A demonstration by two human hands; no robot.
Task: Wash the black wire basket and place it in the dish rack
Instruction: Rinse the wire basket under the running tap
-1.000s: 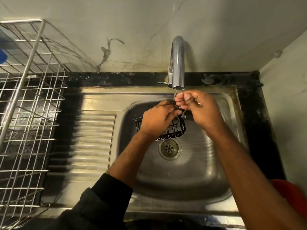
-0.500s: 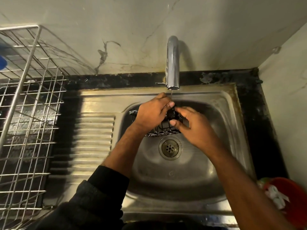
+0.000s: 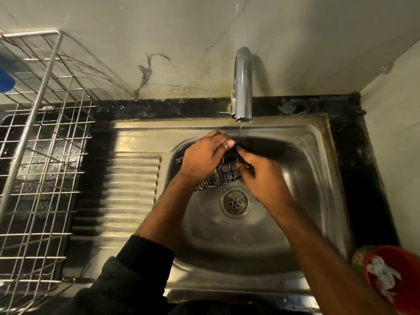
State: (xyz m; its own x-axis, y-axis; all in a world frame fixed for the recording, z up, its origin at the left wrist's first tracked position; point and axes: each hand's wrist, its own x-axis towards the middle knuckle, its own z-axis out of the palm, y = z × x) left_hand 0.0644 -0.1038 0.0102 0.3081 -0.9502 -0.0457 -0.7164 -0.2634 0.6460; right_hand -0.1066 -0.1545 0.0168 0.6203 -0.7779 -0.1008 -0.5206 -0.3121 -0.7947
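Observation:
A small black wire basket (image 3: 223, 176) is held over the steel sink bowl (image 3: 306, 178), just under the tap (image 3: 242, 87), from which a thin stream of water runs. My left hand (image 3: 204, 155) grips the basket's top and left side, fingers curled over its rim. My right hand (image 3: 259, 176) holds the basket's right end, fingers curled against the wires. Both hands hide most of the basket. The wire dish rack (image 3: 43, 155) stands at the left on the dark counter.
The ribbed drainboard (image 3: 131, 189) lies between the sink bowl and the rack. The drain (image 3: 235, 200) sits below the hands. A red container (image 3: 393, 278) with white scraps and a green thing stands at the bottom right. A blue object (image 3: 5, 80) hangs at the rack's upper left.
My right hand dropped from under the tap to the basket's right end. The basket and my left hand rose slightly toward the water stream.

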